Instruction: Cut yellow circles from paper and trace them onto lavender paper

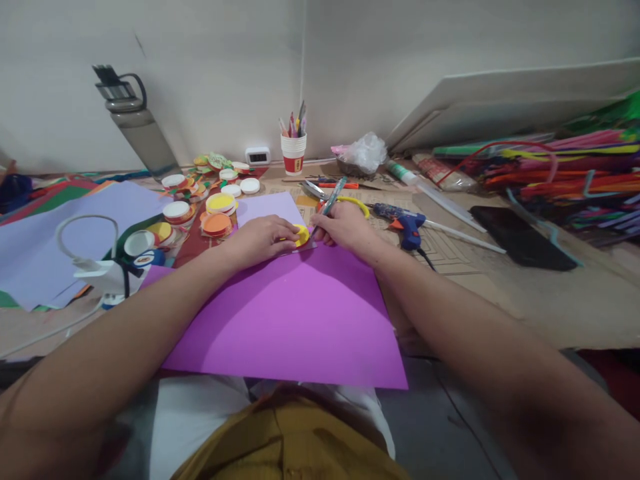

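Note:
My right hand is closed round a pen, whose tip points down beside the edge of a round yellow lid. My left hand holds the lid down from the left, fingertips on it; part of the lid is hidden under them. Beneath both hands lies a large sheet of purple paper, reaching over the table's front edge. A pale lilac sheet extends behind the hands. Just beyond my right hand lie scissors with yellow handles.
Paint pots, one of them orange, crowd the left. A glue gun and black phone lie right. A paper cup of pens, a water bottle and pipe cleaners stand or lie farther back. A white plug is left.

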`<state>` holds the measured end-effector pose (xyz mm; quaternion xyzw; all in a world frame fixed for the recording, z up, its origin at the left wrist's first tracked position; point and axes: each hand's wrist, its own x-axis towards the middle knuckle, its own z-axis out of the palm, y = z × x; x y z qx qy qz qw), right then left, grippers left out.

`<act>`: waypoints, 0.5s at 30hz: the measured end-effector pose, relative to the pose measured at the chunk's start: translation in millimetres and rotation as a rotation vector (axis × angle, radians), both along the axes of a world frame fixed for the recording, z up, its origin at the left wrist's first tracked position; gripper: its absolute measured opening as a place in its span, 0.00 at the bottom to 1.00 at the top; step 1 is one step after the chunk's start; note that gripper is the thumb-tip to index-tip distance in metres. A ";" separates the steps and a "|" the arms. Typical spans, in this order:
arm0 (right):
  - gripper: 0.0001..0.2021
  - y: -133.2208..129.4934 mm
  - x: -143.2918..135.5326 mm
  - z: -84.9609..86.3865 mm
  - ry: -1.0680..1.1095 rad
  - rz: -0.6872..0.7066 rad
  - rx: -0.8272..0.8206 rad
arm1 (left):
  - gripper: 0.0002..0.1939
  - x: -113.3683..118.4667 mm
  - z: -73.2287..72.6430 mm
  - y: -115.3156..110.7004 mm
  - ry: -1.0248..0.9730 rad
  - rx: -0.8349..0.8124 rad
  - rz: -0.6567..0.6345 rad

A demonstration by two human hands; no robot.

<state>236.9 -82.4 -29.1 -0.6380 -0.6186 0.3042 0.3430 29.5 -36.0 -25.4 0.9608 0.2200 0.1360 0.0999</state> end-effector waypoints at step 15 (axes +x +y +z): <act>0.14 -18.1 -1.8 30.8 -0.068 0.060 0.120 | 0.14 -2.1 -0.8 -0.4 0.011 0.051 -0.027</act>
